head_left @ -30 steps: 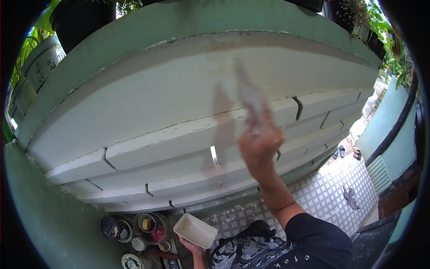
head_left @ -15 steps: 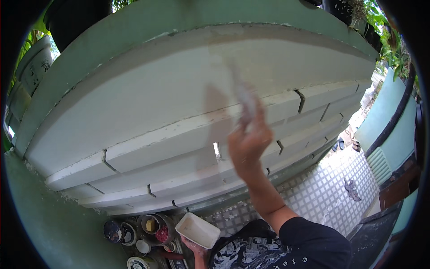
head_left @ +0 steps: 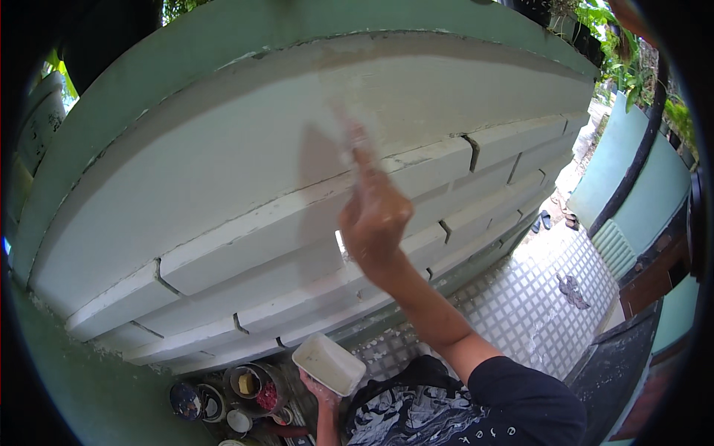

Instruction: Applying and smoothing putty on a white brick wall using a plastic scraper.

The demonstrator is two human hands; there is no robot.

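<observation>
My right hand [head_left: 375, 215] is closed on a motion-blurred brush [head_left: 352, 137], raised to the upper white band of the wall [head_left: 186, 163], where a faint damp, yellowish patch shows under the green ledge [head_left: 223, 30]. Whether the bristles touch the surface I cannot tell; a shadow falls just left of them. My left hand [head_left: 316, 388] grips a white rectangular plastic tray [head_left: 327, 363] from underneath, low by my body. Its inside is smeared with pale material.
Buckets and cans [head_left: 208, 401], one with a yellow sponge [head_left: 245, 383], stand at lower left by a green side wall [head_left: 74, 372]. Tiled floor [head_left: 543, 275] at right holds sandals [head_left: 543, 221] and a crumpled cloth [head_left: 573, 290]. Potted plants [head_left: 41, 126] line the ledge.
My right hand and brush have moved leftward and a little upward in view. The wall also shifts left and up. My left hand still holds the tray.
</observation>
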